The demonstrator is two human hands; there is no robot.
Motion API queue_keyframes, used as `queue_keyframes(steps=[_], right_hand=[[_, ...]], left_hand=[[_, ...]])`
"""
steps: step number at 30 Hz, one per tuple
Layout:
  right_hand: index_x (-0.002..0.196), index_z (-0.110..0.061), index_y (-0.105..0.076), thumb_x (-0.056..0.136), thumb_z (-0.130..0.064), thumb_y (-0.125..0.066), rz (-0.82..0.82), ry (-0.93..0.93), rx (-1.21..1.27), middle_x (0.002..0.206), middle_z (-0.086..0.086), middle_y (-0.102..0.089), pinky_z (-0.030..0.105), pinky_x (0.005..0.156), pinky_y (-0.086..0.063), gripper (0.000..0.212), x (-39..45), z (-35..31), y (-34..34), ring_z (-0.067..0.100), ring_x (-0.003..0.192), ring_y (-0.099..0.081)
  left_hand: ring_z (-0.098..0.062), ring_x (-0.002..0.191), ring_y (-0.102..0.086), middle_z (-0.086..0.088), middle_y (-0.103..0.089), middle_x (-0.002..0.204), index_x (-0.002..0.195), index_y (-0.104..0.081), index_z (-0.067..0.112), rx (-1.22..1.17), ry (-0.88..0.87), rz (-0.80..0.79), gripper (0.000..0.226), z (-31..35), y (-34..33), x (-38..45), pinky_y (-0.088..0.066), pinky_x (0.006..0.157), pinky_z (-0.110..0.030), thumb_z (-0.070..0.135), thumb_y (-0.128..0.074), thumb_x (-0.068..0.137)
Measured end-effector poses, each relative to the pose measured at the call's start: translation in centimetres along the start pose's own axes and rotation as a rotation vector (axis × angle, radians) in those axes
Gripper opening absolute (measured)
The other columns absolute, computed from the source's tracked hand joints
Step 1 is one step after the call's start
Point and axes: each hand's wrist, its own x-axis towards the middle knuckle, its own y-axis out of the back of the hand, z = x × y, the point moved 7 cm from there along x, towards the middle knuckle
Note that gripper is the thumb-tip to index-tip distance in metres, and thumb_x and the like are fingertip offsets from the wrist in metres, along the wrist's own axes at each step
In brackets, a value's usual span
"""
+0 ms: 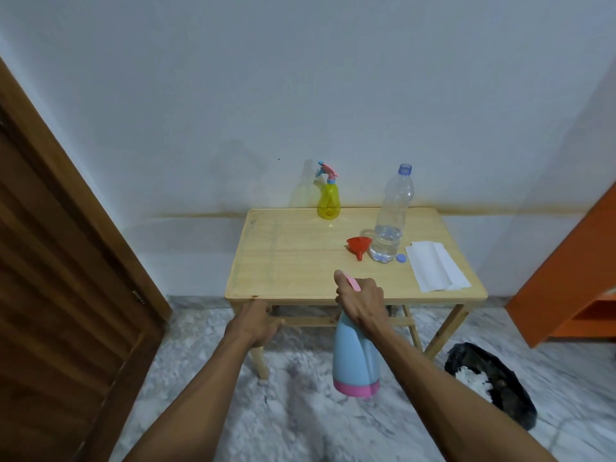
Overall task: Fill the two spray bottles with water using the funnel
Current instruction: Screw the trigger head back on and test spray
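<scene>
Two bare forearms reach forward over a marbled floor (pixel 300 421) toward a small wooden bench (pixel 293 261) set against a pale wall. The right hand (pixel 361 300) grips the pink trigger head of a blue spray bottle (pixel 355 358) with a pink base, holding it in the air in front of the bench's near edge, body hanging downward. The left hand (pixel 258 323) hangs below the near left corner of the bench, fingers loosely curled and holding nothing.

On the bench top, right of centre, a red funnel (pixel 359 245) lies tilted with its spout toward the near edge, just beside an uncapped clear plastic water bottle (pixel 393 218) standing upright with a little water at its bottom. A blue cap (pixel 401 258) lies at the bottle's foot, and white folded paper (pixel 435 270) lies near the right edge. At the far edge, by the wall, the yellow spray bottle (pixel 329 200) stands upright with its pink-and-blue sprayer fitted.

A brown wooden door (pixel 60 261) fills the left side, orange furniture (pixel 573 278) the right, and a black bag (pixel 491 383) holding white scraps sits on the floor at lower right
</scene>
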Motion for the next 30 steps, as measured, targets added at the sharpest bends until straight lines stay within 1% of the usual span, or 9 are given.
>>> queue_keyframes(steps=[3,5,7,12,15,17,21,24,30], right_hand=[[0.073,-0.006,-0.072,0.087,-0.065,-0.046,0.060,0.070,0.060,0.070,0.006,-0.073,0.049,0.079,-0.059,0.066,0.7,-0.9,2.4,0.027,0.073,-0.071],[0.072,-0.012,-0.073,0.088,-0.066,-0.050,0.088,0.120,0.133,0.067,0.003,-0.073,0.051,0.075,-0.061,0.061,1.2,-1.7,4.2,0.021,0.061,-0.072],[0.083,-0.009,-0.075,0.090,-0.067,-0.051,0.097,0.181,0.198,0.076,0.007,-0.075,0.052,0.077,-0.060,0.063,1.6,-2.7,6.0,0.016,0.057,-0.073],[0.094,0.006,-0.069,0.097,-0.058,-0.055,0.113,0.347,0.316,0.095,0.022,-0.072,0.050,0.088,-0.054,0.065,2.5,-5.6,10.0,0.032,0.089,-0.070],[0.093,0.000,-0.073,0.100,-0.052,-0.055,0.098,0.410,0.358,0.090,0.013,-0.075,0.043,0.083,-0.057,0.055,3.1,-7.0,11.1,0.024,0.085,-0.072],[0.089,-0.009,-0.078,0.099,-0.052,-0.056,0.065,0.426,0.394,0.086,-0.001,-0.078,0.035,0.079,-0.058,0.049,3.9,-7.6,11.1,0.014,0.080,-0.074],[0.084,-0.008,-0.078,0.098,-0.052,-0.059,-0.065,0.441,0.496,0.092,-0.002,-0.079,0.045,0.089,-0.060,0.049,5.7,-9.2,9.2,0.017,0.085,-0.076],[0.087,-0.007,-0.078,0.098,-0.051,-0.060,-0.158,0.468,0.526,0.095,0.000,-0.079,0.049,0.094,-0.058,0.049,7.2,-10.6,6.9,0.020,0.089,-0.076],[0.106,-0.015,-0.076,0.095,-0.039,-0.069,-0.307,0.535,0.427,0.097,-0.001,-0.078,0.019,0.081,-0.051,0.028,11.3,-13.3,2.2,0.011,0.093,-0.072]], left_hand=[[-0.025,0.104,-0.064,-0.008,-0.068,0.116,0.118,-0.065,0.011,-0.028,-0.070,0.026,0.049,2.7,-0.2,0.4,-0.055,0.089,-0.041,0.048,-0.069,0.087],[-0.025,0.111,-0.063,-0.010,-0.067,0.122,0.130,-0.061,0.008,-0.092,-0.116,0.044,0.057,4.9,-0.4,0.5,-0.053,0.095,-0.038,0.046,-0.070,0.088],[-0.024,0.115,-0.062,-0.009,-0.064,0.130,0.136,-0.058,0.009,-0.177,-0.154,0.076,0.059,7.4,-0.3,0.3,-0.050,0.096,-0.032,0.041,-0.071,0.089],[-0.009,0.104,-0.063,0.001,-0.067,0.124,0.133,-0.060,0.017,-0.349,-0.323,0.161,0.051,13.1,-0.1,-0.5,-0.046,0.083,-0.022,0.028,-0.073,0.085],[-0.005,0.116,-0.060,0.007,-0.061,0.134,0.139,-0.054,0.023,-0.436,-0.415,0.112,0.064,15.5,-0.6,-0.9,-0.049,0.083,-0.022,0.024,-0.075,0.079],[-0.004,0.121,-0.056,0.012,-0.055,0.140,0.142,-0.049,0.030,-0.520,-0.465,0.040,0.078,16.6,-1.0,-1.2,-0.053,0.081,-0.024,0.034,-0.080,0.070],[-0.001,0.121,-0.054,0.020,-0.056,0.135,0.138,-0.048,0.040,-0.620,-0.527,0.023,0.085,17.7,-0.5,-0.7,-0.056,0.080,-0.020,0.046,-0.089,0.064],[-0.004,0.120,-0.057,0.017,-0.061,0.130,0.136,-0.052,0.034,-0.678,-0.512,0.116,0.083,16.7,0.6,0.9,-0.054,0.094,-0.030,0.046,-0.090,0.062],[-0.003,0.112,-0.063,0.013,-0.067,0.122,0.132,-0.059,0.024,-0.767,-0.460,0.228,0.076,14.0,1.9,6.9,-0.057,0.091,-0.028,0.032,-0.092,0.065]])
